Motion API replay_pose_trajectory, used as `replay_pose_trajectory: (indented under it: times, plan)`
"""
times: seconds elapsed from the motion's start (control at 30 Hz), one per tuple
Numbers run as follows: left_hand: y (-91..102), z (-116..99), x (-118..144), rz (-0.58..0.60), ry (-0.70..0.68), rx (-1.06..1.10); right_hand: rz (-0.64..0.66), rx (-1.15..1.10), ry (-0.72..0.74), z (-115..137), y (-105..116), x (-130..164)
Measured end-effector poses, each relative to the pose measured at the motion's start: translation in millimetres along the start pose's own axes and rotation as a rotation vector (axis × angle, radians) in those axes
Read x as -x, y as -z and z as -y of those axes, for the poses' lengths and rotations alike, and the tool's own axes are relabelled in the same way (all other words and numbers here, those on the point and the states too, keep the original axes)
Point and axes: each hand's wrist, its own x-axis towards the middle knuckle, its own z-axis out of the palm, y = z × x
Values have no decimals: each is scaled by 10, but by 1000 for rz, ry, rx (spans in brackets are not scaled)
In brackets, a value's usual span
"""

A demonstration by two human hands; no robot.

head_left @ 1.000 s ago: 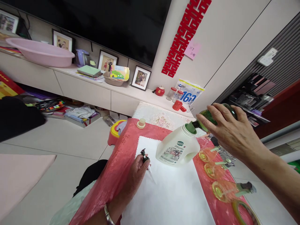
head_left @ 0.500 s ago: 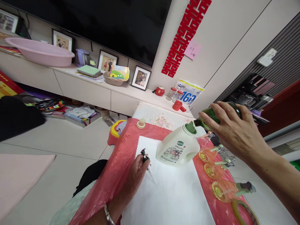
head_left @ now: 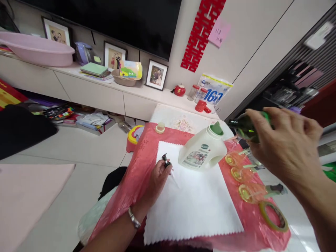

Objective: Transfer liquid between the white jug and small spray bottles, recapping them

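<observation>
My left hand (head_left: 159, 176) is closed on a black pump head (head_left: 166, 159), whose thin clear tube slants down over the white sheet (head_left: 194, 206). Raised at the right, my right hand (head_left: 285, 138) grips a dark green bottle (head_left: 248, 128) lying almost level, its neck pointing left. The bottle's mouth is a small distance to the right of the opening of a white detergent jug (head_left: 201, 149). This jug stands upright on the sheet, uncapped, with a green spout in its neck. A pale round cap (head_left: 160, 128) sits at the table's far left corner.
Several glass flasks with yellow liquid (head_left: 248, 193) line the table's right side, near a roll of tape (head_left: 274, 216). Red plastic film (head_left: 126, 203) covers the table. Behind it runs a low cabinet (head_left: 97, 94) with picture frames, jars and a pink basin (head_left: 39, 50).
My right hand has drawn the bottle to the right, its mouth now away from the jug's opening. The left hand still holds the pump head. The view has shifted slightly.
</observation>
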Motion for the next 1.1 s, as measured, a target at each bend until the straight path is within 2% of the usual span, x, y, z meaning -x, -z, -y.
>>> replay_pose_trajectory:
  times: [0.07,0.13,0.23,0.37,0.5,0.67,0.83,1.1]
  plan:
    - [-15,-36,8,4,0,33,37,-182,-94,79,50,233]
    - [-32,-64,5,0,-5,84,86,-418,-103,218,48,525]
    - [-45,-84,-10,-42,16,157,171,-673,-149,521,-66,1028]
    - [-25,-125,-3,-53,56,292,280,-694,-233,949,-323,1640]
    - [-7,-249,80,-2,81,389,345,-611,-251,1274,-451,2018]
    - [-16,-431,255,71,73,372,399,-679,-289,1525,-359,2128]
    - [-13,-547,397,57,24,364,404,-785,-303,1637,-262,2122]
    - [2,-546,603,93,-12,256,392,-893,-308,1758,-163,2129]
